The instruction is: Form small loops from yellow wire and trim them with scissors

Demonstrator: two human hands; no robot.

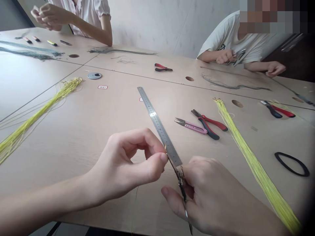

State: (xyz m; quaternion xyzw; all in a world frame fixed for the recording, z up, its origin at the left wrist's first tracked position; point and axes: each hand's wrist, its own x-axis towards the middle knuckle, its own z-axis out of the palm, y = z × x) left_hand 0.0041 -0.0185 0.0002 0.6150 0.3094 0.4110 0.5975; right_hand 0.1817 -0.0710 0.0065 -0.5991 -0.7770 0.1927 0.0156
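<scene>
Close to the middle, my left hand (137, 160) pinches a tiny gold-coloured piece (165, 148) between thumb and forefinger. A thin yellow cord (135, 206) hangs below that hand. My right hand (209, 190) grips a slim hinged metal tool (181, 183), seen edge-on, whose tip reaches my left fingertips; its exact kind is unclear. A steel ruler (157, 124) lies flat on the table just beyond both hands. Pink-handled thread snips (192, 126) and red-and-black pliers (209, 124) rest to the right of the ruler.
Bundles of yellow cord lie left (41, 116) and right (256, 164) on the table (110, 111). More pliers (278, 109), a black loop (291, 164) and a grey disc (94, 75) are around. Two people sit opposite, with grey-green cords (118, 51) before them.
</scene>
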